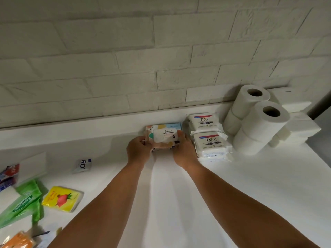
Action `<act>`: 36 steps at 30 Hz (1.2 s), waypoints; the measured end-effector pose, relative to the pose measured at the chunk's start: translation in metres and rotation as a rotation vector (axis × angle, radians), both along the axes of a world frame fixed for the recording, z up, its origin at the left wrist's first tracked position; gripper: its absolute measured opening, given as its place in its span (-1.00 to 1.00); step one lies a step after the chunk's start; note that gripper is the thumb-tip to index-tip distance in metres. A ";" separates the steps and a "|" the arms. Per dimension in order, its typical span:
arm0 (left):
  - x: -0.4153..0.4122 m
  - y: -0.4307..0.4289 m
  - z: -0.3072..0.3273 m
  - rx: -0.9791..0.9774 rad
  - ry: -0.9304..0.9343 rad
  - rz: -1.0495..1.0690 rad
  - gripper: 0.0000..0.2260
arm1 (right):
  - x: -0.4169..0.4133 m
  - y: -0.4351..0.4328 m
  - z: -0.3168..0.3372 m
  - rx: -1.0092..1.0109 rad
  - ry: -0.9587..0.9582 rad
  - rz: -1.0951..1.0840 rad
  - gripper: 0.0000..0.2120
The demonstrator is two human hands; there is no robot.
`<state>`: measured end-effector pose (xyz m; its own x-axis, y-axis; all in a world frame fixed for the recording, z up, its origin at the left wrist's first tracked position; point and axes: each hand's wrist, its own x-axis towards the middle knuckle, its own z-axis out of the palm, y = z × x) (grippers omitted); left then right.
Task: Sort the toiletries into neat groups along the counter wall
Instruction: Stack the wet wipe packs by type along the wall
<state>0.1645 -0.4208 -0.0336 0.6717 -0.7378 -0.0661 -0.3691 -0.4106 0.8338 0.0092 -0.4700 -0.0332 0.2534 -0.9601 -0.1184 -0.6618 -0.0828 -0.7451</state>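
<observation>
Clamping the patterned wipes pack between left hand and right hand, just left of the Dove packs – the person risks nudging that stack askew w/ the right knuckles – they're nearly touching it.

Two Dove packs, four toilet rolls, one yellow tissue pack

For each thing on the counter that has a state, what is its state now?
Left hand: gripping the patterned wipes pack.
Right hand: gripping the same pack.
Patterned wipes pack: held from both sides, near the wall.
Dove packs: stacked flat, closed.
Toilet rolls: stacked upright.
Yellow tissue pack: lying flat, unsorted.
Green pack: lying flat, unsorted.
</observation>
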 end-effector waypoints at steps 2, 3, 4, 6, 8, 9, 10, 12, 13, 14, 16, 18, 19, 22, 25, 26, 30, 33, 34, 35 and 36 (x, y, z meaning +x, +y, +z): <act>-0.002 -0.004 0.002 -0.013 -0.002 0.000 -0.86 | 0.002 -0.005 -0.002 0.000 -0.022 -0.009 -0.39; -0.003 -0.006 0.002 -0.018 -0.002 0.003 -0.85 | 0.002 -0.006 0.000 -0.006 0.002 -0.008 -0.38; -0.003 -0.008 0.002 -0.019 0.004 0.011 -0.83 | 0.002 -0.009 0.000 -0.010 0.006 -0.010 -0.38; -0.002 -0.011 0.001 -0.014 0.024 0.027 -0.82 | 0.002 -0.011 0.004 0.007 -0.022 -0.013 -0.39; -0.003 -0.012 0.001 0.000 0.035 0.034 -0.83 | 0.001 -0.013 0.005 0.021 0.022 -0.004 -0.34; -0.004 -0.011 0.001 0.003 0.036 0.039 -0.84 | 0.001 -0.012 0.006 0.022 0.041 0.003 -0.33; -0.004 -0.010 0.002 0.007 0.037 0.043 -0.83 | 0.001 -0.012 0.005 0.020 0.036 0.008 -0.33; -0.005 -0.008 0.002 0.015 0.047 0.047 -0.82 | 0.001 -0.012 0.005 0.019 0.029 0.012 -0.33; -0.005 -0.008 0.001 0.021 0.056 0.045 -0.81 | 0.001 -0.012 0.006 0.013 0.030 0.013 -0.33; -0.004 -0.008 0.002 0.027 0.064 0.040 -0.80 | 0.001 -0.012 0.007 0.005 0.026 0.015 -0.34; -0.003 -0.006 0.004 0.036 0.079 0.029 -0.76 | 0.002 -0.010 0.010 -0.024 0.022 0.012 -0.35; -0.003 -0.002 0.009 0.050 0.090 0.027 -0.69 | 0.003 -0.006 0.014 -0.067 0.025 0.006 -0.33; -0.003 0.001 0.013 0.059 0.091 0.023 -0.66 | 0.004 -0.001 0.017 -0.084 0.050 0.004 -0.34; -0.002 0.013 0.022 0.072 0.075 -0.010 -0.59 | 0.006 0.013 0.030 -0.083 0.184 0.028 -0.35; 0.000 0.028 0.033 0.042 0.038 -0.049 -0.59 | 0.010 0.026 0.042 -0.118 0.233 0.065 -0.38; 0.000 0.035 0.037 0.029 0.016 -0.066 -0.60 | 0.013 0.031 0.044 -0.133 0.210 0.082 -0.41; 0.009 0.067 0.051 -0.033 -0.076 -0.131 -0.66 | 0.026 0.065 0.059 -0.193 0.085 0.146 -0.51; 0.020 0.100 0.059 -0.089 -0.157 -0.154 -0.70 | 0.037 0.099 0.073 -0.236 -0.018 0.188 -0.59; 0.025 0.114 0.063 -0.114 -0.164 -0.158 -0.71 | 0.041 0.112 0.077 -0.231 -0.053 0.192 -0.61; 0.030 0.128 0.065 -0.140 -0.169 -0.162 -0.71 | 0.045 0.125 0.082 -0.220 -0.080 0.198 -0.63; 0.036 0.143 0.068 -0.163 -0.180 -0.168 -0.71 | 0.050 0.139 0.085 -0.214 -0.096 0.208 -0.64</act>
<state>0.2004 -0.2773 0.0339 0.5296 -0.8308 0.1712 -0.5682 -0.1976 0.7988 0.0590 -0.3305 0.0517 0.4476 -0.8869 0.1146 -0.5415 -0.3708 -0.7545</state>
